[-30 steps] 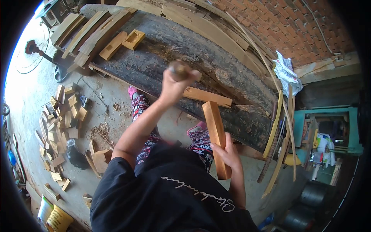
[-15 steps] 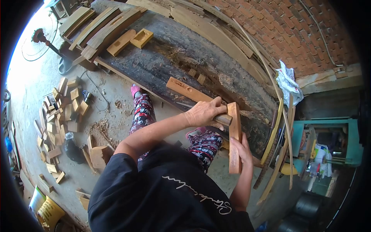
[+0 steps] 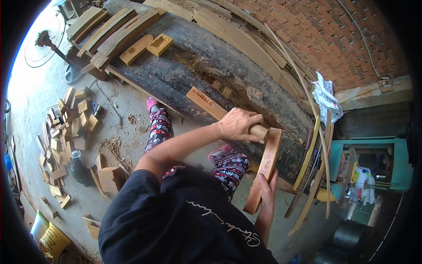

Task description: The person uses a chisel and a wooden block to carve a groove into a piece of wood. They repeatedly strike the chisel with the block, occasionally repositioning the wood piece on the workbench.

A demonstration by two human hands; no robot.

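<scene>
My left hand (image 3: pixel 241 125) is closed around a thick wooden handle (image 3: pixel 258 132); the rest of that piece is hidden under my fingers. My right hand (image 3: pixel 267 188) grips the lower part of a rectangular wooden bar (image 3: pixel 266 163), thumb lying along its face. The bar's upper end overlaps the tip of the handle in this view. Behind my left hand, a longer wooden piece (image 3: pixel 206 104) with a slot cut near its far end rests on a dark, hollowed timber slab (image 3: pixel 176 79).
A notched block (image 3: pixel 160 45) and a flat board (image 3: pixel 136 49) lie on the slab's far left, near stacked curved timbers (image 3: pixel 127 33). Wood offcuts (image 3: pixel 66 132) and shavings cover the floor at left. Long strips (image 3: pixel 323 149) lean at right beside a green machine (image 3: pixel 373 165). A fan (image 3: pixel 44 39) stands far left.
The bar has turned, its lower end swinging left toward my body and a broad face coming into view. My right hand moved down and left with it; my left hand shifted slightly.
</scene>
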